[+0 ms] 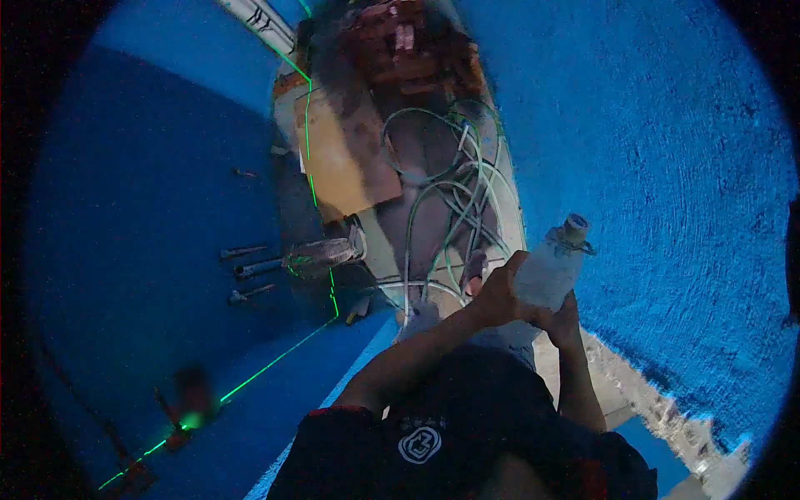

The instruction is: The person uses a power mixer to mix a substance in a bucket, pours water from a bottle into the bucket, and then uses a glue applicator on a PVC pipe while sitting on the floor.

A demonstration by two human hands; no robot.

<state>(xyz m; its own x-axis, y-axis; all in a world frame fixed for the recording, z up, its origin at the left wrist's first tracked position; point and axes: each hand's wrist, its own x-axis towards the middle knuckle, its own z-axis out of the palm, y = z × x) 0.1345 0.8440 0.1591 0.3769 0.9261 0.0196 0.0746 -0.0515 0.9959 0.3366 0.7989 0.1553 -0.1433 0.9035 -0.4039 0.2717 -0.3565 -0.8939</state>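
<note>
Dark shirt (487, 379) with a pale chest emblem (419, 446), worn by the person, at the lower edge, nearest the camera. One whitish bottle (546, 275) is grasped from two sides: the left hand (498, 296) wraps its left side, and the right hand (564, 321) holds it low on the right; some fingers are hidden. The bottle is tilted, its neck toward the upper right, beside a rough blue wall (667, 167). Beyond the hands, a pale hose (479, 167) lies in loose loops on the floor (383, 246). Farther off are a tan board (346, 158) and a heap of reddish bricks (408, 58). At left, short pipes (260, 267) show against a dark blue surface (150, 208), crossed lower down by a thin green line of light (279, 359)
</note>
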